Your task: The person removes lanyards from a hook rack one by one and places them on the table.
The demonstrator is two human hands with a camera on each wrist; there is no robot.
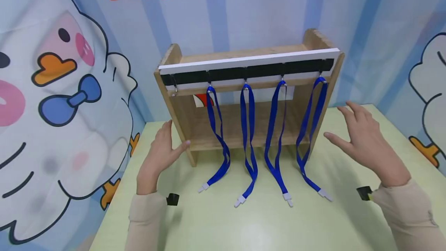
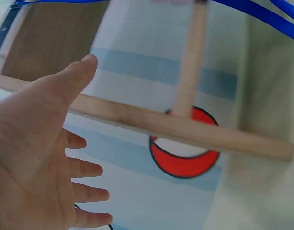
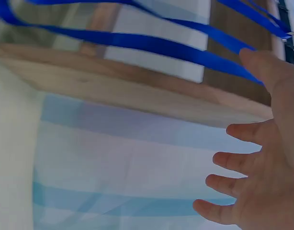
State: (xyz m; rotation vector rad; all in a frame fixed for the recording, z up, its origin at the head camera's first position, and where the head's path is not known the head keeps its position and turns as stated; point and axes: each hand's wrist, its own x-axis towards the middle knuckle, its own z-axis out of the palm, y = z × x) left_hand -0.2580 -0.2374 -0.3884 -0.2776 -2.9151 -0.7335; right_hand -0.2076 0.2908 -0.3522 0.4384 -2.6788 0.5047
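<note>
A wooden shelf rack (image 1: 230, 142) stands on the table, with a white and black strip (image 1: 226, 75) along its upper front. Several blue lanyards (image 1: 247, 127) hang side by side from hooks on that strip, their white clips (image 1: 240, 200) at the lower ends. At the strip's left end, a metal hook (image 1: 175, 84) hangs bare. My left hand (image 1: 158, 156) is beside the rack's left side, fingers extended and thumb spread; contact with the wood is unclear. My right hand (image 1: 362, 142) is apart from the rack's right side, its fingers spread and holding nothing.
Behind the rack hangs a blue striped cloth (image 1: 265, 14) with cartoon ducks (image 1: 69, 134) printed on it. The pale green tabletop (image 1: 265, 227) extends in front of the rack. Small black pieces (image 1: 172, 199) show near both wrists.
</note>
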